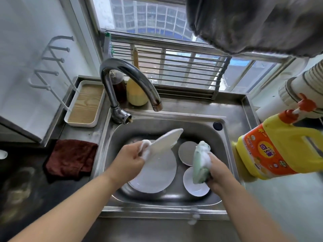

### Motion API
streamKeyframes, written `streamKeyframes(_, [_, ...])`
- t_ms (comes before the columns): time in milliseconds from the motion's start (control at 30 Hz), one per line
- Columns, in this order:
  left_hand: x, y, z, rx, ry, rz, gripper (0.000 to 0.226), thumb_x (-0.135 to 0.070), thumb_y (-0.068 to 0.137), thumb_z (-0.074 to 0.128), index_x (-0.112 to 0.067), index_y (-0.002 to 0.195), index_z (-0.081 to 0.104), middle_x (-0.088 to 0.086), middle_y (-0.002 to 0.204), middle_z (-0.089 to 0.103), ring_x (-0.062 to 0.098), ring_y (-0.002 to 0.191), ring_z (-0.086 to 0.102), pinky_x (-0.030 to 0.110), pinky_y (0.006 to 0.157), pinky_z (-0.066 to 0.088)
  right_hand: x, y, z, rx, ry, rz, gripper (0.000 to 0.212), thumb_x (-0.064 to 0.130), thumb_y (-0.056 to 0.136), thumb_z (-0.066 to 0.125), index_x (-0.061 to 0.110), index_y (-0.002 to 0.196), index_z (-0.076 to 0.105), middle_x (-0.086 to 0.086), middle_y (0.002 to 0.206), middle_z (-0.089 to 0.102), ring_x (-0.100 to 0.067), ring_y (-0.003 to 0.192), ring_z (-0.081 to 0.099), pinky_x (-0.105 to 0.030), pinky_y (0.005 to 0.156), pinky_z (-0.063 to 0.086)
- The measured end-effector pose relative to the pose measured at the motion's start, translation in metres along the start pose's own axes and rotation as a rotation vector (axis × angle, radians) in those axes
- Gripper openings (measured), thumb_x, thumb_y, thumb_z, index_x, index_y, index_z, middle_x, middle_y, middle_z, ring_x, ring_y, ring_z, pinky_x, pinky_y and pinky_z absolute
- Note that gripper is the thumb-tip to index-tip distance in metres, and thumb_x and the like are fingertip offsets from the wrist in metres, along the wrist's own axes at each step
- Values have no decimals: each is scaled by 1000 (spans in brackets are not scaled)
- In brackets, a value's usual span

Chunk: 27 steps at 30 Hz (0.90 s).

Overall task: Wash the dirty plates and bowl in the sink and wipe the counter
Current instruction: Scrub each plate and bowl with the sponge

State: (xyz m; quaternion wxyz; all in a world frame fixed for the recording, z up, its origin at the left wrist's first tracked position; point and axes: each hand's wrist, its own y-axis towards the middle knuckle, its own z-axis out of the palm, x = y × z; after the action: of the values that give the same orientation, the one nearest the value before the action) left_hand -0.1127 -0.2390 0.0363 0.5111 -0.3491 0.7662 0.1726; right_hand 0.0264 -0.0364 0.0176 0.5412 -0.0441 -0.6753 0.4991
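Observation:
My left hand grips a soapy white plate by its rim and holds it tilted on edge over the steel sink. My right hand clutches a foamy green sponge just to the right of that plate, apart from it. Below, a large white plate lies flat in the basin. A small white plate lies under the sponge. A round grey-bottomed dish, perhaps the bowl upside down, sits behind it.
The faucet arches over the basin; no water runs. A dark red cloth lies on the left counter. A yellow detergent jug stands right of the sink. A tray and two bottles sit at the back left.

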Motion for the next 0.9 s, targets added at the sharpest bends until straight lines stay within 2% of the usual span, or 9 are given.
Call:
streamKeyframes(100, [16, 2, 5, 59, 171, 57, 20, -30, 88, 48, -18, 78, 61, 6, 65, 53, 17, 62, 46, 28, 60, 38, 8, -8, -9, 118, 150, 95, 15, 26, 94, 54, 16, 101, 62, -5, 79, 60, -19, 73, 55, -29, 63, 46])
streamKeyframes(200, [26, 1, 12, 62, 237, 82, 16, -35, 88, 49, -25, 82, 60, -2, 65, 53, 10, 60, 45, 26, 61, 41, 13, -11, -9, 334, 141, 148, 21, 27, 86, 60, 11, 98, 67, -10, 84, 59, -23, 74, 56, -31, 65, 46])
streamKeyframes(367, [33, 2, 20, 126, 314, 106, 10, -28, 87, 52, -27, 88, 63, -5, 68, 61, 13, 67, 55, 28, 64, 45, 28, -9, 2, 583, 124, 273, 19, 22, 91, 58, 12, 105, 51, -12, 88, 51, -24, 71, 52, -29, 60, 51])
streamKeyframes(433, [32, 4, 19, 157, 317, 135, 21, -15, 86, 56, -34, 95, 57, -17, 71, 62, 14, 72, 55, 15, 74, 44, 31, -4, 4, 597, 88, 336, 35, 24, 81, 69, 15, 107, 47, -14, 90, 48, -28, 73, 51, -30, 60, 51])
streamKeyframes(500, [29, 6, 17, 177, 268, 134, 24, -17, 83, 55, -36, 97, 55, -35, 76, 60, 12, 86, 57, 3, 97, 26, 31, 2, 4, 602, 57, 395, 38, 27, 79, 70, 14, 107, 49, -17, 97, 47, -33, 78, 54, -31, 60, 51])
streamKeyframes(567, [28, 10, 15, 185, 207, 114, 15, -26, 84, 54, -39, 92, 57, -36, 87, 62, -1, 101, 59, 17, 112, 8, 29, 5, 6, 644, 65, 445, 27, 32, 87, 59, 11, 103, 52, -20, 106, 47, -34, 77, 58, -30, 58, 51])
streamKeyframes(700, [29, 12, 9, 128, 208, 45, 15, -54, 75, 48, -43, 81, 57, -11, 89, 62, -6, 107, 49, 34, 111, -5, 35, -4, 17, 660, 10, 414, 22, 26, 81, 62, 8, 87, 50, -15, 92, 43, -30, 68, 59, -27, 52, 46])
streamKeyframes(767, [27, 12, 7, 81, 206, -6, 9, -51, 75, 52, -43, 72, 56, -6, 86, 59, -3, 105, 46, 36, 111, -6, 41, -12, 24, 597, -111, 400, 29, 29, 75, 70, 6, 80, 53, -15, 81, 51, -26, 63, 61, -26, 54, 46])
streamKeyframes(900, [29, 10, 9, 43, 52, -106, 11, -41, 75, 56, -37, 65, 61, -7, 83, 62, -3, 92, 51, 40, 105, 14, 44, -10, 33, 518, -315, 328, 39, 45, 89, 55, 6, 92, 59, -15, 73, 67, -32, 88, 62, -27, 54, 50])
